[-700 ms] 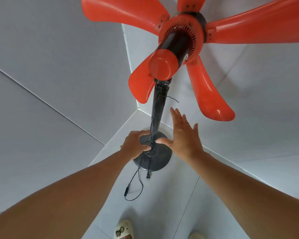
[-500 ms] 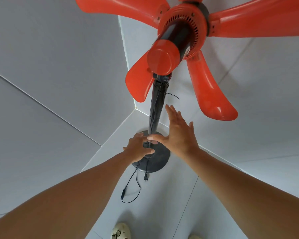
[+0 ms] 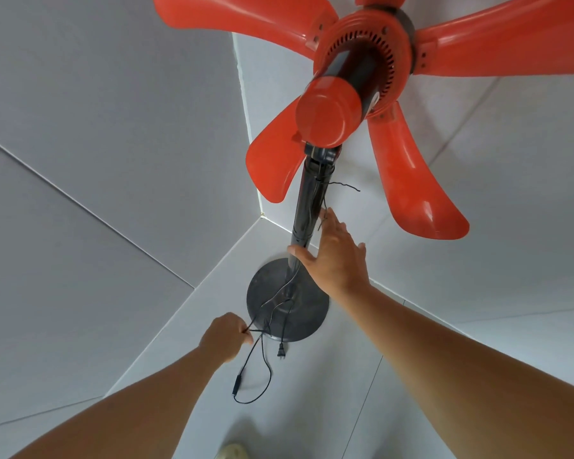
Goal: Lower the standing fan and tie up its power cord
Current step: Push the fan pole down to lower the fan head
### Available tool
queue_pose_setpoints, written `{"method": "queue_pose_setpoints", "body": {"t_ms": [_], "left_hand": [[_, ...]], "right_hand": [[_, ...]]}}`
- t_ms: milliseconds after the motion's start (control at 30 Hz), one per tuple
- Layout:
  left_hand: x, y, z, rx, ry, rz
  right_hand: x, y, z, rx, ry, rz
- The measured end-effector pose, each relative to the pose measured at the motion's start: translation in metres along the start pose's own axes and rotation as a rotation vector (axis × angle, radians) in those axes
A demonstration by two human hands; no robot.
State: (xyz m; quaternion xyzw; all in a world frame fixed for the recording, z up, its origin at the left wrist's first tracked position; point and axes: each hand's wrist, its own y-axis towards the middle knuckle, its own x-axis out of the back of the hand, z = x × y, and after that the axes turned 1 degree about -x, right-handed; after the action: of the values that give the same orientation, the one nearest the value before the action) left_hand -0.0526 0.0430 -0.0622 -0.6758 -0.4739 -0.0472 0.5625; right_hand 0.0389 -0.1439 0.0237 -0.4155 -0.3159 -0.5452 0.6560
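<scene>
The standing fan stands upright in a room corner, with red blades (image 3: 408,167), a red motor cap (image 3: 328,111), a black pole (image 3: 307,207) and a round dark base (image 3: 269,293). Its thin black power cord (image 3: 262,356) trails off the base onto the floor, with the plug (image 3: 281,352) and an inline switch (image 3: 237,384) lying loose. My left hand (image 3: 224,336) pinches the cord just left of the base. My right hand (image 3: 333,256) is spread open against the lower pole, thumb in front of it.
Grey walls (image 3: 113,160) meet in the corner right behind the fan. The floor (image 3: 312,409) is light tile. A foot in a pale sandal (image 3: 232,452) shows at the bottom edge.
My left hand has pulled back from the base toward me, drawing the cord with it. My right hand has slid up to the pole. The view has dropped closer to the fan.
</scene>
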Motion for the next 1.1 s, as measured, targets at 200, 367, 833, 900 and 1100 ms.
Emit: {"method": "queue_pose_setpoints", "body": {"t_ms": [200, 367, 833, 900, 1100], "left_hand": [[0.031, -0.001, -0.039, -0.165, -0.267, -0.282], [0.044, 0.002, -0.083, -0.314, -0.32, -0.384], [0.033, 0.047, -0.11, -0.358, -0.195, -0.337], [0.03, 0.053, -0.111, -0.352, -0.18, -0.319], [0.019, 0.063, -0.114, -0.303, -0.174, -0.304]], "right_hand": [[0.006, 0.004, 0.003, 0.004, 0.156, -0.026], [0.012, 0.006, 0.012, 0.047, 0.395, -0.118], [0.0, 0.024, 0.006, 0.125, 0.644, -0.077], [0.0, 0.025, 0.007, 0.124, 0.68, -0.051], [0.0, 0.026, 0.008, 0.13, 0.748, -0.034]]}}
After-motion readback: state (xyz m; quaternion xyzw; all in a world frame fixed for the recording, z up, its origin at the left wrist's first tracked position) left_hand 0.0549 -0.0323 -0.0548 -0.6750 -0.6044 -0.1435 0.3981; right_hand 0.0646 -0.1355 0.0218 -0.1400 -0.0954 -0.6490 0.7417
